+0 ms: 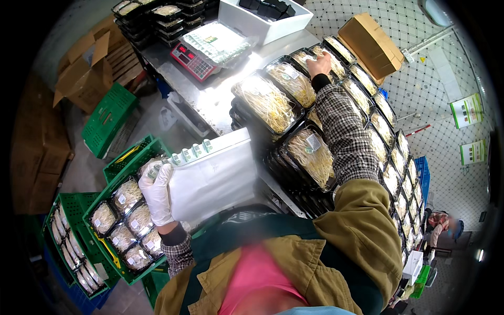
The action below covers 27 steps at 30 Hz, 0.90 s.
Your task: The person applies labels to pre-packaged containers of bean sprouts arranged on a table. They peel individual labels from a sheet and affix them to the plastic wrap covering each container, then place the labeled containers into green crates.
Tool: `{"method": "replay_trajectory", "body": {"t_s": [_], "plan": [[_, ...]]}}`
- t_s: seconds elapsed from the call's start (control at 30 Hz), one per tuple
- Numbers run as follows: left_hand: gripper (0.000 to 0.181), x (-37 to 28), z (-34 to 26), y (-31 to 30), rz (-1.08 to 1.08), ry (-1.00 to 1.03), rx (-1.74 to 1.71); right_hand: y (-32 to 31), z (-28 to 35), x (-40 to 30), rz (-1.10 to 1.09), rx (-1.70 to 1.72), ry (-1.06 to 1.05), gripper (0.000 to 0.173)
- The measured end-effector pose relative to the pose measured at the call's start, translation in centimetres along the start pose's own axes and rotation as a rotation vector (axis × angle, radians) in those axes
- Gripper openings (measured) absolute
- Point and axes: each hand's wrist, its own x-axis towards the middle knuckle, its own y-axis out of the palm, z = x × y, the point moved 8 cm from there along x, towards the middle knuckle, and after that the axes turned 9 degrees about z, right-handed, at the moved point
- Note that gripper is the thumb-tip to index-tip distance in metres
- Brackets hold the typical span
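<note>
My left hand (155,193), in a white glove, grips one end of a white sheet or backing (214,187). Round green-and-white stickers (197,150) stick out along its upper edge. My bare right hand (319,65) reaches across to the far rows and touches the top of a film-wrapped black tray of bean sprouts (334,65). Whether its fingers pinch anything is not visible. Nearer to me, one stacked sprout tray (309,155) bears a white label and a green sticker. Another tray (267,102) tops the stack beside it.
A red scale (193,59) and a white foam box (267,23) stand on the steel table (173,75). Green crates (94,220) holding sprout packs sit low at left, below cardboard boxes (84,75). A carton (370,45) is behind the trays. Another person (439,222) is far right.
</note>
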Motion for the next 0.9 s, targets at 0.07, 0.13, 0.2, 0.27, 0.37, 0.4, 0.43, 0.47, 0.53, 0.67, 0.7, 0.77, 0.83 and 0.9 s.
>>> {"method": "replay_trajectory", "body": {"t_s": [0.07, 0.13, 0.2, 0.27, 0.37, 0.4, 0.43, 0.47, 0.53, 0.67, 0.7, 0.77, 0.83, 0.9], "plan": [[0.007, 0.4, 0.1, 0.3, -0.002, 0.000, 0.012, 0.5, 0.9, -0.6, 0.016, -0.149, -0.084, 0.060], [0.007, 0.8, -0.4, 0.7, 0.012, 0.023, 0.027, -0.5, 2.0, -1.1, 0.064, -0.190, -0.080, 0.061], [0.008, 1.2, -0.4, 0.7, -0.003, 0.025, 0.025, -1.5, 1.1, 0.1, 0.063, -0.237, -0.110, 0.060], [0.007, 1.4, -0.7, 1.0, -0.030, 0.014, 0.031, -3.3, -2.2, 2.7, 0.031, -0.104, -0.040, 0.057], [0.006, 1.6, -1.1, 1.1, -0.001, 0.033, 0.046, -5.7, -6.8, 6.2, -0.119, 0.038, 0.201, 0.057], [0.006, 1.6, -1.5, 1.3, -0.004, 0.037, 0.040, -5.3, -7.4, 6.9, -0.100, 0.047, 0.264, 0.058], [0.007, 1.6, -1.4, 1.4, -0.003, 0.032, 0.041, -5.0, -7.6, 7.5, -0.102, 0.024, 0.260, 0.058], [0.007, 1.7, -1.3, 1.6, -0.001, 0.027, 0.042, -4.6, -7.7, 8.1, -0.106, -0.001, 0.257, 0.058], [0.008, 1.9, -1.0, 1.5, -0.005, 0.023, 0.057, -3.7, -6.7, 8.0, -0.137, -0.071, 0.249, 0.052], [0.008, 2.0, -1.1, 1.9, -0.040, 0.004, 0.080, -1.8, -4.2, 7.2, 0.090, -0.438, 0.224, 0.059], [0.008, 2.2, -1.0, 2.0, -0.044, 0.009, 0.070, -2.1, -4.6, 7.2, 0.080, -0.421, 0.204, 0.059], [0.009, 2.5, -0.8, 2.2, -0.058, 0.018, 0.053, -2.7, -5.5, 7.5, 0.065, -0.384, 0.162, 0.059], [0.009, 2.8, -1.1, 3.0, -0.064, 0.012, 0.036, -3.4, -7.8, 9.5, 0.102, -0.310, 0.174, 0.054], [0.011, 3.0, -1.7, 3.7, -0.074, 0.011, 0.011, -5.1, -10.4, 12.0, -0.051, -0.268, 0.159, 0.039]]}}
